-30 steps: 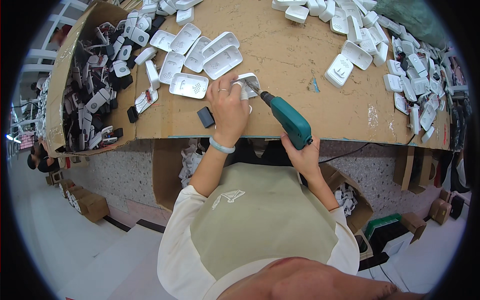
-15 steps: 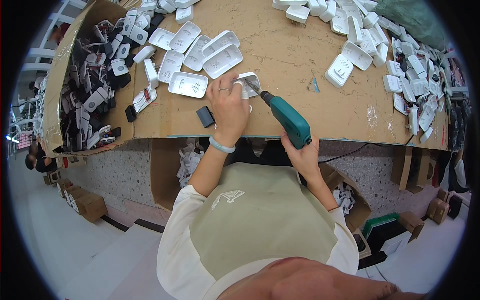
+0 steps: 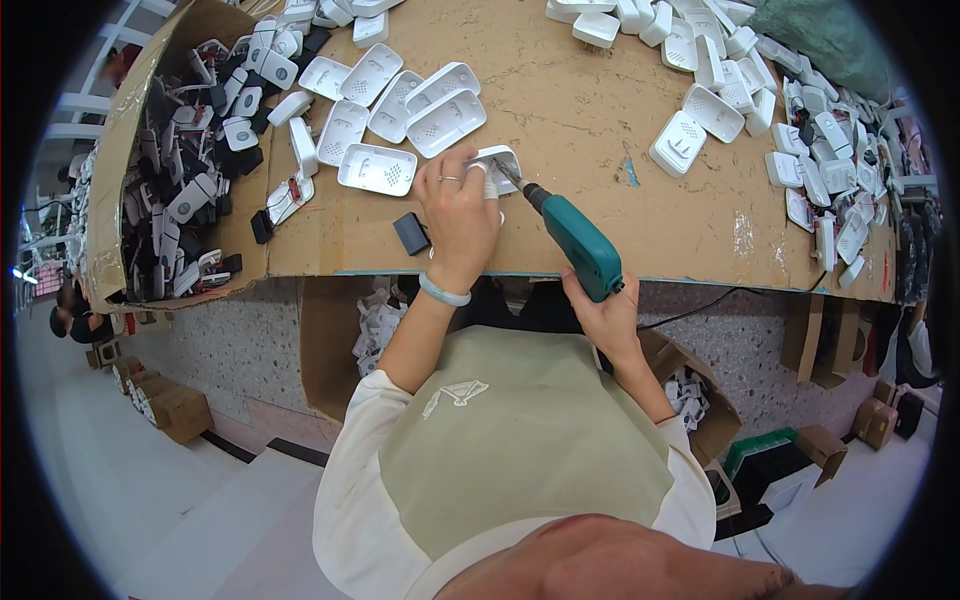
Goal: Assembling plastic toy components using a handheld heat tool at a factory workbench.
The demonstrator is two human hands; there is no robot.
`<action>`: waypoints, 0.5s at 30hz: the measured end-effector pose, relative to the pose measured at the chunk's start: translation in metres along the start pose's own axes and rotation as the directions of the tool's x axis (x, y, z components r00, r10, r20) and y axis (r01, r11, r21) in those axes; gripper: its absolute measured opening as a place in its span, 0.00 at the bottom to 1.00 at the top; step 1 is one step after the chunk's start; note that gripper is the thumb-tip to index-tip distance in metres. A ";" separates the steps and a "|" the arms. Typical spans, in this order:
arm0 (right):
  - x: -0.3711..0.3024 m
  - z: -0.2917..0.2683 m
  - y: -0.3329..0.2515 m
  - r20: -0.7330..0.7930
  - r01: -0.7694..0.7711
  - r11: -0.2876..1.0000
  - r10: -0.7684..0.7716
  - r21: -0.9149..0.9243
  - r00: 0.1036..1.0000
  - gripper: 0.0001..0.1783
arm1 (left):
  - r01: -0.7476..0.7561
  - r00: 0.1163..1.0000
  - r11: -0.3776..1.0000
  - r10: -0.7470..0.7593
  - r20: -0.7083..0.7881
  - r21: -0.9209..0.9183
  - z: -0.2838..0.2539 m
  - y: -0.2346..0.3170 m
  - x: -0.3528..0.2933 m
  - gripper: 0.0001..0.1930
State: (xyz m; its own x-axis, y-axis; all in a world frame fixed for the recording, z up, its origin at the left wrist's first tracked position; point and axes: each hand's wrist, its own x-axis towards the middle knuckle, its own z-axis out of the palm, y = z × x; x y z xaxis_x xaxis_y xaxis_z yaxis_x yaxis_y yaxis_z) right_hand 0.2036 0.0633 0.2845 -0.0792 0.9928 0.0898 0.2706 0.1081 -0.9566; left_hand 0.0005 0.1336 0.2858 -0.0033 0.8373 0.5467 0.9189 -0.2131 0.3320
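Note:
My left hand (image 3: 460,210) grips a white plastic housing (image 3: 508,158) at its left side, resting on the cardboard-covered table. Wrapped around a teal electric screwdriver (image 3: 582,240) is my right hand (image 3: 606,312). The tool slants up and to the left, its bit reaching into the hollow of that housing; the exact tip is hard to make out. Beside my left wrist lies a small dark block (image 3: 411,233). Several open white housings (image 3: 377,169) sit just left of and beyond my left hand.
At the left, a cardboard box (image 3: 118,200) lies on its side, full of white and black parts. More white housings (image 3: 682,142) are heaped at the right, near a green bag (image 3: 825,40). A black cord (image 3: 735,291) runs along the table's front edge. Cardboard boxes (image 3: 715,420) stand below.
Almost nothing differs. The rear end of the screwdriver and my right hand have shifted very slightly; the housing and my left hand stay in place.

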 end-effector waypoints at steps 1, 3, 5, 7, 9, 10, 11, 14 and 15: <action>-0.001 0.000 -0.001 -0.006 -0.014 1.000 0.014 0.007 1.000 0.09 | 0.001 1.000 1.000 -0.001 0.002 0.003 0.000 -0.001 0.000 0.08; -0.004 -0.001 -0.001 -0.013 -0.047 0.998 0.047 0.041 0.999 0.08 | 0.001 1.000 1.000 -0.001 0.004 0.005 0.000 -0.001 0.000 0.09; -0.008 -0.003 -0.001 -0.023 -0.078 0.994 0.080 0.076 0.997 0.07 | 0.001 1.000 1.000 -0.001 0.004 0.000 0.000 -0.001 0.001 0.09; -0.012 -0.004 0.000 -0.050 -0.096 0.983 0.105 0.159 0.993 0.07 | 0.002 1.000 1.000 -0.002 0.009 0.000 0.000 -0.001 0.001 0.09; -0.015 -0.006 0.001 -0.057 -0.115 0.980 0.125 0.160 0.990 0.06 | 0.003 1.000 1.000 -0.003 0.013 0.000 0.000 -0.001 0.001 0.09; -0.016 -0.006 0.002 -0.064 -0.134 0.978 0.146 0.161 0.987 0.06 | 0.005 1.000 1.000 -0.005 0.013 -0.001 -0.001 -0.001 0.001 0.09; -0.017 -0.006 0.001 -0.065 -0.134 0.978 0.146 0.161 0.987 0.06 | 0.006 1.000 1.000 -0.006 0.012 -0.001 -0.001 0.000 0.002 0.09; -0.018 -0.009 -0.003 -0.078 -0.138 0.972 0.155 0.188 0.985 0.05 | 0.005 1.000 1.000 -0.005 0.003 -0.016 0.001 -0.001 0.002 0.08; -0.020 -0.011 -0.004 -0.081 -0.156 0.969 0.174 0.190 0.981 0.05 | 0.004 1.000 1.000 -0.004 0.002 -0.017 0.003 -0.002 0.002 0.08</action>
State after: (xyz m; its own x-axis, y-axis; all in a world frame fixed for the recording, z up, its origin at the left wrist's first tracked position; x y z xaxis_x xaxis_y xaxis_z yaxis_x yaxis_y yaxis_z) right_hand 0.2143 0.0437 0.2898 0.0466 0.9974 -0.0557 0.0921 -0.0598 -0.9940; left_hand 0.0003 0.1372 0.2839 -0.0062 0.8393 0.5436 0.9121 -0.2182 0.3472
